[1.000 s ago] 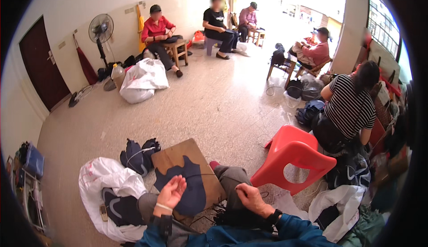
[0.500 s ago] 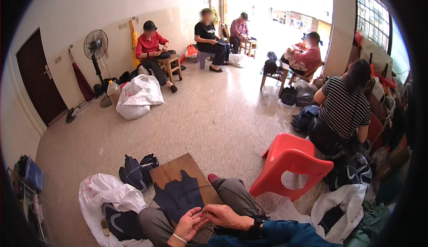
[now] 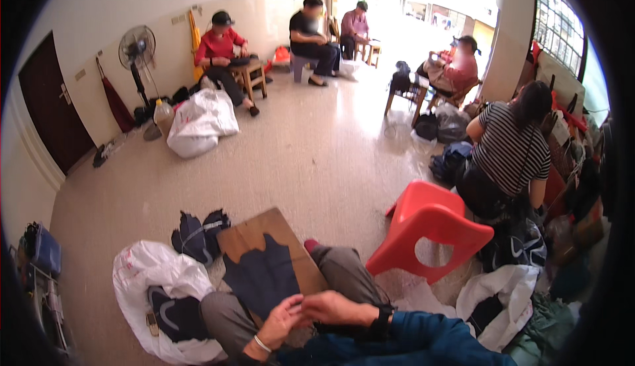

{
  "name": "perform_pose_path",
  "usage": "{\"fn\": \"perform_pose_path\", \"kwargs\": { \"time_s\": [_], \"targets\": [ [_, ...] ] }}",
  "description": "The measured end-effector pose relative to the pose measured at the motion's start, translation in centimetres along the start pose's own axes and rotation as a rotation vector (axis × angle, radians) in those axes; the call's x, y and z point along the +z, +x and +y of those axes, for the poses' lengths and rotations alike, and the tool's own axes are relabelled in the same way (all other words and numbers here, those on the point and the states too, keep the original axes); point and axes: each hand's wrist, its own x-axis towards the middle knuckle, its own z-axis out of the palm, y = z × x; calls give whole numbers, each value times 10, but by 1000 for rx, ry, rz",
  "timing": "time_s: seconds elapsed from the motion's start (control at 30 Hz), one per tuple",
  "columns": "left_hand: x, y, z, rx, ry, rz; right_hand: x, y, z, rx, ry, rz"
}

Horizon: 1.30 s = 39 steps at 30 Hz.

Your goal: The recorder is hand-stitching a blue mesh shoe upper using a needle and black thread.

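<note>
My left hand (image 3: 280, 321) and my right hand (image 3: 336, 308) meet over my lap, fingertips pinched together. Whatever lies between them is too small to make out. Just beyond them, a dark navy cut fabric piece (image 3: 261, 275) lies flat on a brown wooden board (image 3: 246, 229) that slopes across my lap. A white band circles my left wrist, and a black band sits on my right one.
To the left, a white sack (image 3: 135, 270) holds dark fabric pieces, with a tied dark bundle (image 3: 197, 237) beyond it. A red plastic stool (image 3: 430, 230) stands at right, near another white sack (image 3: 522, 300). Several people sit working around the room; a fan (image 3: 137, 47) stands by the wall.
The view has tilted, so the room sits slightly higher. My hands stay together at the fingertips, with my left fingers more bunched. A thin dark cord seen across the fabric earlier no longer shows.
</note>
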Motion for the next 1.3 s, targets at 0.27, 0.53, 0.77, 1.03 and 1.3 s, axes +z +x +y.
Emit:
{"fn": "perform_pose_path", "kwargs": {
  "time_s": [0.27,0.53,0.77,1.03,1.3],
  "targets": [
    [6,-1,13,113,-271,341,-22,16,-2,349,658,352],
    [41,6,15,367,66,438,1,14,-23,417,806,268],
    [20,2,10,198,-498,289,9,12,-20,395,704,286],
    [8,9,5,116,-694,398,10,4,-9,472,898,338],
    [7,3,9,131,-550,267,18,7,-6,352,440,307]
  ]
}}
